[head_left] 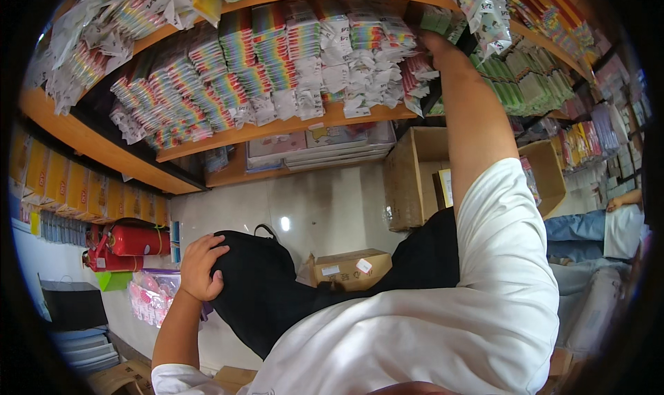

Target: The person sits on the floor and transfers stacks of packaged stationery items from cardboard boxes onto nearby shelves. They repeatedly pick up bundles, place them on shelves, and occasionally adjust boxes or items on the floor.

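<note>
My left hand (201,267) lies on my left knee, over the black trousers (252,270), fingers spread and holding nothing. My right arm stretches up to the shelf, and my right hand (433,43) is at the back right of the stacked packets. Its fingers are mostly hidden among the goods, so what they touch cannot be made out. Beside that hand are a green packet (437,19) and some red-edged packets (418,77). Stacks of thin rainbow-edged packets (266,59) in clear wrapping fill the shelf to its left.
An open cardboard box (408,180) stands under my right arm. A smaller carton (351,267) sits between my legs. Red fire extinguishers (135,241) and a bag of pink items (151,295) are on the left. Another person's legs in jeans (575,236) show at the right.
</note>
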{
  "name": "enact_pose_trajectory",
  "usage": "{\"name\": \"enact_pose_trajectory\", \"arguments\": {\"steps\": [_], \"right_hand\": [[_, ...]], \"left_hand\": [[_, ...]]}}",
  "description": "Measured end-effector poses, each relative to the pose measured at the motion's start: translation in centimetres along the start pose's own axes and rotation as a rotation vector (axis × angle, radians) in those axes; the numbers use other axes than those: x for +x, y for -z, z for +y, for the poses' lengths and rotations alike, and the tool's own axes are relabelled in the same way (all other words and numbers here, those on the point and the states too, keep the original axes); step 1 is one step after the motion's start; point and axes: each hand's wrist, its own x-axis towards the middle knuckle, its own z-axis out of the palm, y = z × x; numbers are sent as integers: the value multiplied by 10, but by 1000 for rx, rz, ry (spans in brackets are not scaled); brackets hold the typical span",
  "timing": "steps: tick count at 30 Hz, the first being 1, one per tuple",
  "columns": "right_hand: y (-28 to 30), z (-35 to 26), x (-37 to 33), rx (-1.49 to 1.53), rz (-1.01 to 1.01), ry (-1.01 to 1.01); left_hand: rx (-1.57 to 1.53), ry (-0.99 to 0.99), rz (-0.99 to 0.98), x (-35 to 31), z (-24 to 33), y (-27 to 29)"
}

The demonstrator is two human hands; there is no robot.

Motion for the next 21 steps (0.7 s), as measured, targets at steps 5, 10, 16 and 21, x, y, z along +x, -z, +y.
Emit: {"name": "enact_pose_trajectory", "arguments": {"steps": [5,10,16,21], "right_hand": [[11,38,31,-77,-35,21],[-4,51,15,222,-170,-280],[-32,60,-31,574,-199,-132],[-29,69,-13,446,-65,-184]], "left_hand": [[-27,-35,-11,12,-5,-2],[-30,-19,6,7,-3,-6],[-20,10,-16,8,1,-6],[-21,-13,-37,12,-1,-8]]}}
